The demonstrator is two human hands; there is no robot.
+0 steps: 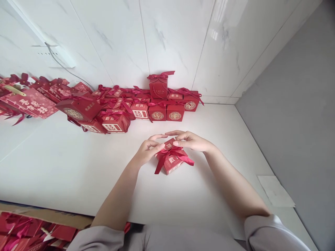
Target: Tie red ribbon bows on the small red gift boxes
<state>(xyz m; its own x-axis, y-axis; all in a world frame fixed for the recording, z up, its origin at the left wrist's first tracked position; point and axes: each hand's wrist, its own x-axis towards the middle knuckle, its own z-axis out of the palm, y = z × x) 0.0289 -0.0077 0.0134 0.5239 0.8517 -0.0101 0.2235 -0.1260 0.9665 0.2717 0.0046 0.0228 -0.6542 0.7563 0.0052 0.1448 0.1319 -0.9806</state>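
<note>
A red gift box [175, 161] with white lettering stands on the white table in front of me, a red ribbon [170, 152] tied in a bow across it. My left hand [148, 149] grips its upper left side, with the thumb on the near face and the fingers curving round behind. From the other side, my right hand [192, 141] has its thumb on the top edge and its fingers reaching over the back. The fingertips of both hands nearly meet behind the box, where their contact with it is partly hidden.
Several similar red boxes [141, 109] stand in rows along the marbled wall, one [158, 87] stacked on top. Red gift bags [34, 101] lie at the far left. A carton [70, 219] of red boxes sits at lower left. White paper [276, 190] lies at right.
</note>
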